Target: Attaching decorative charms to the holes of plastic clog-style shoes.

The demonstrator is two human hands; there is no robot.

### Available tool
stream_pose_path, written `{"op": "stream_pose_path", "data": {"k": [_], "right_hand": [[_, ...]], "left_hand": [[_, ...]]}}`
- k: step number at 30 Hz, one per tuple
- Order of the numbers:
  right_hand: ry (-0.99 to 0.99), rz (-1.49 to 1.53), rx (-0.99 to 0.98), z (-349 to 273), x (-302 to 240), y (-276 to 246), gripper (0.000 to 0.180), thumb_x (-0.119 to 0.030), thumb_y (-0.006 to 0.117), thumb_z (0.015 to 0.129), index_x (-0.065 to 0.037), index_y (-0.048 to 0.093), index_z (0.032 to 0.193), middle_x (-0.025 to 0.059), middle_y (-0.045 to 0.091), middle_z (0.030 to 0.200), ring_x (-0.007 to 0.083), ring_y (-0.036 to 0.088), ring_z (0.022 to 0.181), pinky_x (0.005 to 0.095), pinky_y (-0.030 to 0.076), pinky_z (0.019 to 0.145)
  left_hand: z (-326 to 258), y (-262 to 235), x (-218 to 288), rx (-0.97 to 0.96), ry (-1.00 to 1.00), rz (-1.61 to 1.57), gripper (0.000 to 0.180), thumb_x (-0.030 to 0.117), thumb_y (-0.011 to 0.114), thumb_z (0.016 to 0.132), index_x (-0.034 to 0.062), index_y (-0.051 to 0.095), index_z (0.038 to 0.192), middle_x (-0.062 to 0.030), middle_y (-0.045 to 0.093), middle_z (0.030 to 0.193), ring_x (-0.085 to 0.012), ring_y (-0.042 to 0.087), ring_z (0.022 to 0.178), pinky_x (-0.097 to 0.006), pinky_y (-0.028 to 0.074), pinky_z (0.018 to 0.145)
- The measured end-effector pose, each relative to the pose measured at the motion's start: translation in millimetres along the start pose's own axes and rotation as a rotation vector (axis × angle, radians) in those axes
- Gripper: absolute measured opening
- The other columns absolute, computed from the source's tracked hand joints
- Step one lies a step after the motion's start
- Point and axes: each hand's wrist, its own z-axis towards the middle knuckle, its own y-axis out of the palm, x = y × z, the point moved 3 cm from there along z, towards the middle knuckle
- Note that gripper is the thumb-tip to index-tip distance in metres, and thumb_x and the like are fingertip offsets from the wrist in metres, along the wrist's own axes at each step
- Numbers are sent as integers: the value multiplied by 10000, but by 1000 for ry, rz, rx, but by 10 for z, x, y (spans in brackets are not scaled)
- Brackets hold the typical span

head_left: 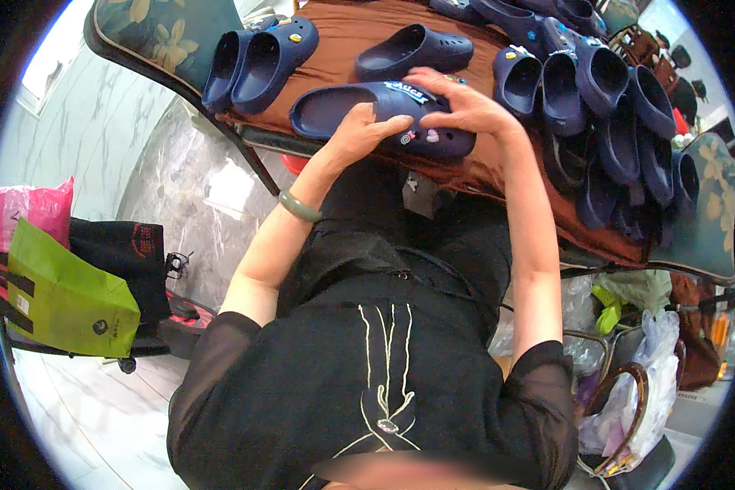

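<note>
A navy-blue foam clog (322, 113) lies sideways at the near edge of the brown cloth, its toe to the right. My left hand (361, 135) grips its upper, fingers tucked into the foot opening and thumb on top. Around the toe end curls my right hand (474, 108), its thumb on the upper beside the charms. On the upper sit a pale lettered charm (406, 91), a swirl charm (407, 139) and a small pale charm (433, 135). Just beyond lies another navy clog (416, 53). My fingertips inside the shoe are hidden.
A pair of clogs (261, 65) stands at the left of the brown cloth (327, 33). Several more clogs (604, 82) are heaped at the right. Flowered chairs (159, 41) flank the cloth. A green bag (73, 290) stands lower left; plastic bags (645, 384) lie lower right.
</note>
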Motion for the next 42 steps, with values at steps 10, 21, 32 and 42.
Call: {"op": "stream_pose_path", "data": {"k": [10, 21, 32, 42], "right_hand": [[442, -334, 355, 280, 41, 373, 283, -354, 499, 865, -115, 650, 853, 165, 644, 832, 332, 613, 828, 436, 475, 728], [561, -31, 498, 375, 448, 413, 413, -382, 424, 884, -36, 639, 815, 185, 632, 836, 360, 600, 827, 434, 453, 751], [810, -218, 536, -307, 832, 19, 216, -239, 583, 829, -74, 671, 937, 152, 654, 925, 278, 621, 917, 351, 471, 793], [303, -201, 249, -298, 275, 300, 530, -420, 578, 827, -104, 515, 1247, 113, 477, 1305, 289, 389, 1241, 375, 270, 1054]], "left_hand": [[9, -14, 22, 33, -31, 81, 195, 182, 621, 827, 20, 630, 934, 5, 624, 826, -100, 558, 770, -271, 449, 719], [50, 8, 85, 1, -60, 69, 200, 179, 633, 807, 28, 637, 939, 4, 638, 841, -71, 570, 758, -238, 454, 680], [437, -45, 28, 84, -225, 24, 175, 138, 646, 751, -18, 675, 825, -53, 658, 767, -116, 591, 682, -263, 465, 661], [618, -100, -162, 138, -62, 74, 165, 141, 661, 742, 33, 675, 866, -13, 650, 837, -99, 592, 736, -251, 467, 708]]}}
